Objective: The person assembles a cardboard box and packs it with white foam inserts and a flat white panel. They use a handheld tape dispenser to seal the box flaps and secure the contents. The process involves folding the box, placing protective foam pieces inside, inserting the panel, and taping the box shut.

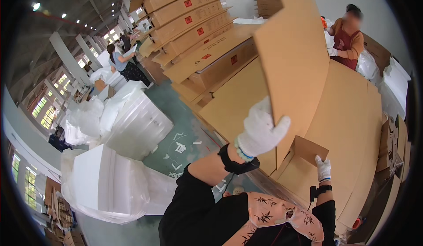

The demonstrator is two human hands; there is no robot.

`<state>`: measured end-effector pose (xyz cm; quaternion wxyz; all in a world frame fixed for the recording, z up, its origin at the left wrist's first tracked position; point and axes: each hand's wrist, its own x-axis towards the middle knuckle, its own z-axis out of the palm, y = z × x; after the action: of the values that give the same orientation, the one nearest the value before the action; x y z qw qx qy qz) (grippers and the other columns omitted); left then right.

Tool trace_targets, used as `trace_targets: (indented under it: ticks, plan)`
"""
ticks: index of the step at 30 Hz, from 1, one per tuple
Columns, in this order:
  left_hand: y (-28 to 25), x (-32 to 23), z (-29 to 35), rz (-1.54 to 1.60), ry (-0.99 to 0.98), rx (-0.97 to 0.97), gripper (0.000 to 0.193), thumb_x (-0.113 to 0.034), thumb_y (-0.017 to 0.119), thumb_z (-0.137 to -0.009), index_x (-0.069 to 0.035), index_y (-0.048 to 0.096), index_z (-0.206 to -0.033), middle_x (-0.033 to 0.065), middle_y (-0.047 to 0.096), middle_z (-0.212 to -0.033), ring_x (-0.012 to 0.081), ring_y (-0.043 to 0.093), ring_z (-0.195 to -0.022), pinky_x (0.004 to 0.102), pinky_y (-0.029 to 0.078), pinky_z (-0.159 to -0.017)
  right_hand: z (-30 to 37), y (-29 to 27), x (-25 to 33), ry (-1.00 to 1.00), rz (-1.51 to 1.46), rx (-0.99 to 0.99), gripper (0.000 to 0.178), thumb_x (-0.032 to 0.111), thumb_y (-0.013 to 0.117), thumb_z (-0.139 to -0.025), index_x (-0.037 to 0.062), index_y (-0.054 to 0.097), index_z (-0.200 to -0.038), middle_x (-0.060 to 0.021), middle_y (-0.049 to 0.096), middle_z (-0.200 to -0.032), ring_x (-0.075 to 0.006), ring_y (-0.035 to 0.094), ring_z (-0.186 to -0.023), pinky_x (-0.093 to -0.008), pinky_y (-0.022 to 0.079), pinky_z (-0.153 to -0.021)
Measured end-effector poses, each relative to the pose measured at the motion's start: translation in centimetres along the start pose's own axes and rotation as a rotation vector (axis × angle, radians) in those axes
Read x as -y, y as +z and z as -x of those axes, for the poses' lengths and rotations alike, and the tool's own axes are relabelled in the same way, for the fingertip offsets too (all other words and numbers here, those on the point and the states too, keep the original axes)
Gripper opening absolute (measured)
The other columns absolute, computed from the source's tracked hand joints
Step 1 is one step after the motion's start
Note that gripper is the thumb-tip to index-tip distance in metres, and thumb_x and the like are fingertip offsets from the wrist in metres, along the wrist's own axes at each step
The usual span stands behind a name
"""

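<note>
The gloved left hand point(261, 130) lifts a cardboard sheet point(294, 56) upright while the gloved right hand point(323, 168) grips a folded flap point(308, 150).

Foam sheets point(110, 180) lie left of the cardboard sheet point(293, 56); stacked cartons point(189, 17) stand behind.

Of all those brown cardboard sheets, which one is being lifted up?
The tall flat brown cardboard sheet held at its lower edge by the white-gloved left hand. It stands raised; the others lie flat in piles.
</note>
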<state>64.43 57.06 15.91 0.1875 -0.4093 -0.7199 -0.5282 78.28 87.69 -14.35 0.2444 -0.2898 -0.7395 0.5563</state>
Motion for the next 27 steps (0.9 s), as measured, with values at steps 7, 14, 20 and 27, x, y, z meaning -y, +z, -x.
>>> trace_targets:
  ticks: [7,14,20,27]
  plan:
    - [15.4,-11.5,1.5,0.063,0.611,0.198,0.059,-0.031,0.066,-0.086,0.008,0.056,-0.13,0.0276,0.061,-0.128,0.0416,0.061,-0.119,0.0453,0.049,-0.102,-0.7,-3.2,-12.1,0.207,-0.03,0.093,0.043,0.023,0.069,-0.093,-0.0009,0.061,-0.128,-0.0139,0.067,-0.124,-0.0258,0.063,-0.113,-0.0368,0.048,-0.098]
    - [28.7,-9.3,10.6,0.178,0.788,0.892,0.086,-0.043,0.072,-0.07,-0.002,0.048,-0.142,0.023,0.047,-0.148,0.0366,0.048,-0.135,0.047,0.037,-0.114,2.6,-6.4,-14.0,0.235,-0.031,0.111,0.049,0.028,0.07,-0.09,-0.0003,0.06,-0.13,-0.0153,0.065,-0.126,-0.0267,0.061,-0.116,-0.0376,0.048,-0.099]
    - [30.7,1.8,9.2,-0.065,0.494,1.133,0.069,-0.047,0.072,-0.074,-0.005,0.059,-0.128,0.0208,0.053,-0.14,0.0382,0.051,-0.13,0.0474,0.043,-0.108,3.6,-8.9,-14.9,0.25,-0.006,0.052,0.055,0.031,0.071,-0.088,0.0002,0.058,-0.131,-0.0164,0.064,-0.129,-0.0276,0.06,-0.118,-0.0383,0.047,-0.1]
    - [25.4,7.1,1.0,-0.611,-0.498,1.097,0.094,-0.069,0.064,-0.081,0.005,0.05,-0.138,0.0275,0.058,-0.136,0.0398,0.055,-0.129,0.0463,0.043,-0.108,5.1,-10.2,-15.0,0.244,0.041,-0.032,0.061,0.036,0.072,-0.086,0.0008,0.057,-0.133,-0.0178,0.062,-0.131,-0.0285,0.059,-0.121,-0.0391,0.047,-0.101]
